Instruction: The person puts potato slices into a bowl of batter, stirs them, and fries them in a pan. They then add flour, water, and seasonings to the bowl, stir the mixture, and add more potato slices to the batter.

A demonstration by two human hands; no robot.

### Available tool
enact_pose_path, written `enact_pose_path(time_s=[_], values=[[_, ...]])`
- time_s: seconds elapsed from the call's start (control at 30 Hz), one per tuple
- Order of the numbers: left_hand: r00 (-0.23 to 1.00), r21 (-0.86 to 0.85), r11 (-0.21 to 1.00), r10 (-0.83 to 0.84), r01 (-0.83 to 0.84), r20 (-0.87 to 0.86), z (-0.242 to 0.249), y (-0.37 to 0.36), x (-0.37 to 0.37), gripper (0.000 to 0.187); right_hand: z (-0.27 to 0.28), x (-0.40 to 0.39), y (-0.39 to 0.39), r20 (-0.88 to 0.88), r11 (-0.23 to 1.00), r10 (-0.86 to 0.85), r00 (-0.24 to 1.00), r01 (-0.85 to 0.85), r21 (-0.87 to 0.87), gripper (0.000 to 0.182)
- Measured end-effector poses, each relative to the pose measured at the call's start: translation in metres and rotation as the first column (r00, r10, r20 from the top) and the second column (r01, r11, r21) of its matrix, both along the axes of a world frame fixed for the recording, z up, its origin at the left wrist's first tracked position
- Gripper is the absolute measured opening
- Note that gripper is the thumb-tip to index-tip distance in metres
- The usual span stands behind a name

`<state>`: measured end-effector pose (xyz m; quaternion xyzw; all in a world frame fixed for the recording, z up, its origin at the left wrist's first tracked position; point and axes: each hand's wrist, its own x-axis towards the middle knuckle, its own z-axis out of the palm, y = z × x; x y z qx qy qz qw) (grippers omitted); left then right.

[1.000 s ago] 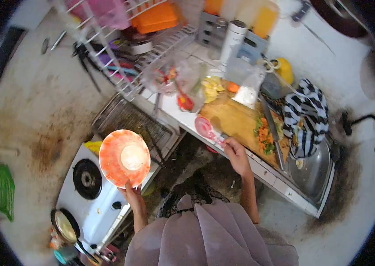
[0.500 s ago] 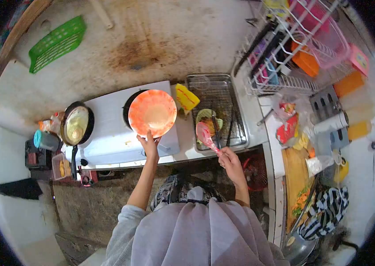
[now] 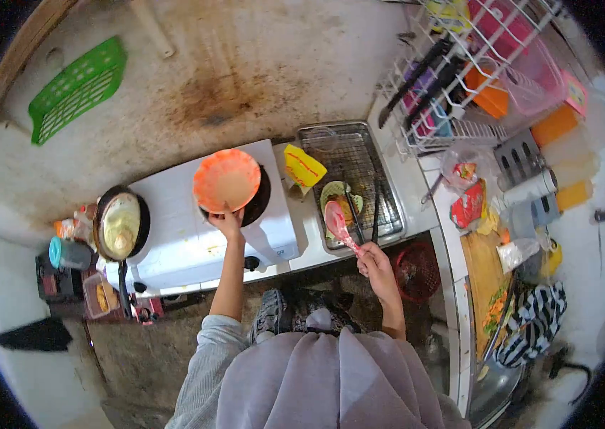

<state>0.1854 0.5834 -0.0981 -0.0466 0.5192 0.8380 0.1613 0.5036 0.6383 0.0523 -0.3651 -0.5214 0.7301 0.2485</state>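
Observation:
My left hand (image 3: 228, 222) grips the near rim of an orange bowl (image 3: 226, 177), which has some pale liquid in its bottom. The bowl is over the white stove (image 3: 166, 214), partly covering a dark round burner or pan (image 3: 259, 200). In my right hand (image 3: 377, 268) is the handle of a pink ladle (image 3: 336, 220), its head above the near edge of a metal tray. On that tray (image 3: 397, 207) a light-green bowl (image 3: 331, 191) holds yellowish food, partly hidden by the ladle, with dark-handled utensils (image 3: 375, 214) beside it.
A frying pan (image 3: 122, 223) with something pale in it sits at the stove's left. A yellow packet (image 3: 304, 167) lies between stove and tray. To the right are a white dish rack (image 3: 470, 132) and a wooden board (image 3: 484, 279) with chopped vegetables.
The orange bowl has moved left in my left hand and is tilted differently, showing more of the dark round burner or pan. The pink ladle has shifted slightly right; the camera view has turned.

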Motion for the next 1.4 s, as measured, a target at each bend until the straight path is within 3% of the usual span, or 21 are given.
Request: enact_pose_path(time_s=[0.03,0.1,0.13,0.2,0.27,0.33,0.43,0.47,0.53,0.6,0.63,0.73,0.8,0.87,1.0,1.03,1.1,1.13,1.17,1.27,1.4], values=[[0.997,0.034,0.999,-0.013,0.015,-0.081,0.009,-0.001,0.005,0.051,0.001,0.005,0.0,-0.002,0.999,-0.031,1.0,0.031,0.008,0.008],[1.0,0.049,0.999,-0.009,0.01,-0.014,-0.003,-0.003,0.001,0.051,-0.001,0.017,0.0,-0.005,0.994,-0.103,0.995,0.103,0.027,0.008],[0.988,-0.015,0.99,-0.138,0.14,0.073,-0.012,-0.013,-0.007,0.054,-0.002,0.025,0.0,-0.008,0.989,-0.138,0.99,0.138,0.044,0.008],[0.98,-0.15,0.985,-0.055,0.085,0.192,-0.001,-0.016,0.004,0.056,-0.005,0.044,0.0,-0.008,0.965,-0.257,0.966,0.257,0.052,0.009],[0.981,-0.13,0.98,-0.135,0.154,0.141,-0.038,-0.029,0.004,0.054,-0.006,0.071,-0.001,-0.026,0.926,-0.353,0.935,0.353,0.137,0.008],[0.983,-0.22,0.968,-0.082,0.118,0.166,0.026,-0.023,0.065,0.054,-0.005,0.104,-0.003,0.089,0.83,-0.524,0.847,0.484,0.275,0.008],[0.915,-0.196,0.895,-0.384,0.401,0.121,-0.001,-0.03,0.118,0.049,-0.004,0.162,-0.004,0.318,0.682,-0.722,0.615,0.553,0.478,0.016],[0.867,-0.267,0.825,-0.486,0.498,0.113,-0.005,-0.026,0.142,0.047,-0.008,0.185,-0.004,0.293,0.593,-0.781,0.551,0.509,0.624,0.019],[0.686,-0.169,0.672,-0.726,0.722,0.045,0.009,-0.017,0.193,0.043,0.003,0.218,-0.004,0.374,0.52,-0.852,0.367,0.501,0.692,0.02],[0.45,-0.074,0.45,-0.893,0.89,-0.015,0.046,-0.002,0.247,0.037,0.008,0.246,-0.003,0.349,0.468,-0.882,0.318,0.494,0.733,0.021],[0.305,-0.189,0.301,-0.952,0.935,-0.006,0.066,0.007,0.269,0.034,0.007,0.262,0.0,0.395,0.488,-0.873,0.287,0.48,0.729,0.022],[-0.109,-0.245,-0.055,-0.971,0.968,-0.214,0.097,0.032,0.334,0.03,-0.011,0.294,0.006,0.434,0.499,-0.865,0.25,0.514,0.698,0.024],[-0.274,-0.163,-0.234,-0.913,0.958,-0.303,0.112,0.052,0.379,0.033,-0.014,0.29,0.012,0.294,0.538,-0.841,0.455,0.64,0.549,0.026],[-0.359,-0.195,-0.311,-0.883,0.93,-0.304,0.134,0.073,0.422,0.033,-0.023,0.277,0.017,0.024,0.589,-0.8,0.6,0.776,0.225,0.027],[-0.302,-0.221,-0.242,-0.906,0.945,-0.297,0.141,0.105,0.48,0.03,-0.013,0.253,0.023,-0.004,0.45,-0.882,0.472,0.844,0.291,0.026],[-0.244,-0.184,-0.197,-0.928,0.963,-0.283,0.142,0.11,0.488,0.028,-0.01,0.255,0.024,0.05,0.445,-0.884,0.464,0.806,0.391,0.026],[-0.16,-0.17,-0.121,-0.957,0.978,-0.242,0.149,0.12,0.501,0.022,0.0,0.267,0.026,0.113,0.499,-0.861,0.495,0.782,0.373,0.025],[-0.164,-0.174,-0.124,-0.957,0.977,-0.24,0.146,0.126,0.505,0.022,0.002,0.272,0.028,0.174,0.553,-0.831,0.528,0.754,0.354,0.025],[-0.192,-0.173,-0.151,-0.949,0.973,-0.252,0.14,0.132,0.508,0.02,-0.005,0.274,0.03,0.083,0.472,-0.866,0.493,0.75,0.463,0.023],[-0.224,-0.241,-0.157,-0.933,0.958,-0.282,0.131,0.148,0.515,0.017,-0.019,0.29,0.038,0.049,0.459,-0.85,0.524,0.693,0.556,0.022],[-0.254,-0.171,-0.229,-0.957,0.958,-0.142,0.135,0.155,0.521,0.018,0.009,0.315,0.042,0.262,0.653,-0.743,0.616,0.581,0.485,0.023]])
